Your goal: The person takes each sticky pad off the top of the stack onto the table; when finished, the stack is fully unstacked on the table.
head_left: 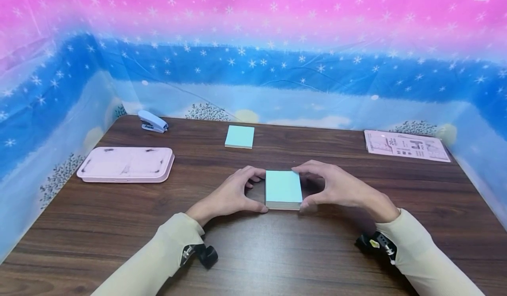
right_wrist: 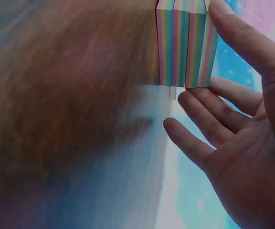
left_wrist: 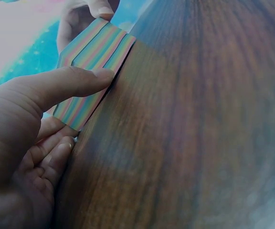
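A thick stack of pale blue notes [head_left: 283,189] lies on the wooden table [head_left: 253,252] in front of me. My left hand [head_left: 259,190] holds its left side, thumb at the near corner and forefinger at the far corner. My right hand [head_left: 303,188] holds the right side the same way. In the left wrist view the thumb [left_wrist: 70,82] presses on the stack's [left_wrist: 93,50] striped, many-coloured edge. The right wrist view shows the stack's [right_wrist: 185,43] striped edge under the thumb [right_wrist: 237,38], with the other fingers [right_wrist: 209,124] spread loosely beside it.
A second, thinner blue pad [head_left: 239,136] lies further back at the centre. A flat pink case [head_left: 126,164] and a small stapler [head_left: 152,121] are at the back left. A pink printed packet [head_left: 405,145] lies at the back right. Starry sheeting walls the table in.
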`<action>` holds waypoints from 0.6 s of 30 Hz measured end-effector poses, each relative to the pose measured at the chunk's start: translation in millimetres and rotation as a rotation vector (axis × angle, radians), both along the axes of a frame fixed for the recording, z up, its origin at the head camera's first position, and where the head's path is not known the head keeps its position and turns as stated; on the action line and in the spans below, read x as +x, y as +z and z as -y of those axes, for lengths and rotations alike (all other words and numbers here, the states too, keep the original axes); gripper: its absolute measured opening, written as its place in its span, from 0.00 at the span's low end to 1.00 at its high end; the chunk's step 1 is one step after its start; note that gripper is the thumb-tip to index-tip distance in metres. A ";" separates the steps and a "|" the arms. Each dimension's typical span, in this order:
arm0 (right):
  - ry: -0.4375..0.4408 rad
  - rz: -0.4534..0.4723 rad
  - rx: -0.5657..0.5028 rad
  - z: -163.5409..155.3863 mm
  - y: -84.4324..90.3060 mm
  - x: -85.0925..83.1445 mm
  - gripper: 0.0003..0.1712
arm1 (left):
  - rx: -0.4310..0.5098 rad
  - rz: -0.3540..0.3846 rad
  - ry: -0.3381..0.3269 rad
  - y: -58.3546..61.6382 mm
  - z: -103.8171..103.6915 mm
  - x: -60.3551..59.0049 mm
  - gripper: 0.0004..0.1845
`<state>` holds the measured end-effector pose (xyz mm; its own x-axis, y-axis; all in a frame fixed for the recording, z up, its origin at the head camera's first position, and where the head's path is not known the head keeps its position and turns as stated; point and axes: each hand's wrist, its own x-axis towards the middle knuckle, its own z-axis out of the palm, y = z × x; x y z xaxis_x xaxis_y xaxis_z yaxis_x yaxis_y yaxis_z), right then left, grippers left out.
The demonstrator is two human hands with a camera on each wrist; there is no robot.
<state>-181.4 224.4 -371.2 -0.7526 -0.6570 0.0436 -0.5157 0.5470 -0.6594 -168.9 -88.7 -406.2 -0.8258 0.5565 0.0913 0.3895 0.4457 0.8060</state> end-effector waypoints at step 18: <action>0.017 -0.042 0.001 -0.6 2.0 -0.8 0.46 | 0.005 0.002 0.002 0.1 -0.1 -0.3 0.43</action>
<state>-182.2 225.0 -369.2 -0.7391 -0.6695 0.0739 -0.5517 0.5388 -0.6367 -169.2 -88.5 -406.1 -0.8271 0.5545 0.0919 0.3867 0.4426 0.8091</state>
